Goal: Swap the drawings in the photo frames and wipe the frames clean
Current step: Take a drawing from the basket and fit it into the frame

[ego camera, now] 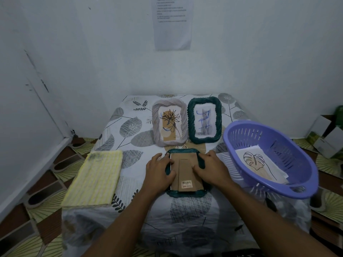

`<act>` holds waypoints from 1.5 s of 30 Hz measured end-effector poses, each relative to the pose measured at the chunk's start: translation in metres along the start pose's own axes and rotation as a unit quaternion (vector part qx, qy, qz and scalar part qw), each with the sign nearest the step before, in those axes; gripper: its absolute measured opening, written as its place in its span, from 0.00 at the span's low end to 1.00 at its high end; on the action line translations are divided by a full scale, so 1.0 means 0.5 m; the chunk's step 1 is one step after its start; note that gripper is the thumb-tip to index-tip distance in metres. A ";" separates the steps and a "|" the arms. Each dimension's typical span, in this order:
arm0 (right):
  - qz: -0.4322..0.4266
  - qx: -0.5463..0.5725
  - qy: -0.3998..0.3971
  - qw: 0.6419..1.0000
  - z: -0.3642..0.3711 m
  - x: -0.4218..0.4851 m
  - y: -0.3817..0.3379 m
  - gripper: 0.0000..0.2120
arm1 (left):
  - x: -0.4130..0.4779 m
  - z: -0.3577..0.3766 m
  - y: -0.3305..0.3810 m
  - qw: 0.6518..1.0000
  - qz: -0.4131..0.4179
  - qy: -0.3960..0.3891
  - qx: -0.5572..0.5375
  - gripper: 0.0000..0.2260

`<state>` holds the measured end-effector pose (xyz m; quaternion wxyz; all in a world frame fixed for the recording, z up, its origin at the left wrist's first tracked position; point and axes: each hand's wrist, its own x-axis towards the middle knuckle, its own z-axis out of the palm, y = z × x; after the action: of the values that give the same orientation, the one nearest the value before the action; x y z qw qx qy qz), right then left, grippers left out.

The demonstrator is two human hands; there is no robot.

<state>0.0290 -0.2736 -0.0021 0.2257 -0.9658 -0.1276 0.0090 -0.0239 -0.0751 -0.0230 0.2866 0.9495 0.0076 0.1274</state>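
The bench (141, 115), draped in a leaf-print cloth, is carrying everything. On the right the purple basket (304, 162) is sitting tilted at the edge, holding spare drawings (258, 164) within easy reach of the right hand, likely the replacements. On the left the yellow cloth (96, 177) is lying folded flat, waiting, I'd say, for the wiping. At the far side two frames are standing upright, facing the person: the grey frame (182, 125) with a flower sketch and, just right of it, the green frame (191, 117) with a pale picture, both scribbled over in blue. Near centre, a third frame (185, 194), dark green too, is lying face down so its brown backing (182, 171) is showing, barcode nearest the person. The left hand (157, 169) is resting on the left edge, fingers spread across the rim and backing; the right hand (211, 169) is doing the same on the right edge. Neither grip is pinching anything: both are pressing flat, probably steadying the frame to work the backing loose. No swap looks finished yet.
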 end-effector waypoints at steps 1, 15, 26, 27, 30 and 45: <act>0.003 -0.002 -0.003 1.000 0.000 0.003 0.002 0.28 | -0.001 0.001 0.001 1.000 0.000 -0.002 0.002 0.14; -0.012 -0.039 0.010 0.999 0.003 0.009 0.003 0.29 | -0.004 0.004 0.003 1.000 0.005 0.007 0.024 0.17; -0.013 -0.032 0.018 0.999 0.006 0.007 0.000 0.25 | -0.001 -0.001 0.000 1.000 0.002 -0.014 0.010 0.18; -0.016 -0.022 0.031 0.999 0.008 0.007 -0.001 0.22 | 0.004 -0.003 -0.002 1.000 0.001 -0.023 0.007 0.18; -0.031 0.008 0.059 0.998 0.013 0.014 -0.005 0.20 | 0.022 -0.015 -0.014 0.999 0.001 -0.040 0.008 0.17; -0.120 0.089 0.103 0.983 0.019 -0.113 0.040 0.09 | -0.114 -0.018 -0.015 0.999 0.018 0.035 -0.034 0.19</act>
<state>-0.0216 -0.3009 -0.0216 0.3223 -0.9153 -0.2168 -0.1066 -0.0810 -0.0689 -0.0333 0.3157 0.9343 -0.0034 0.1653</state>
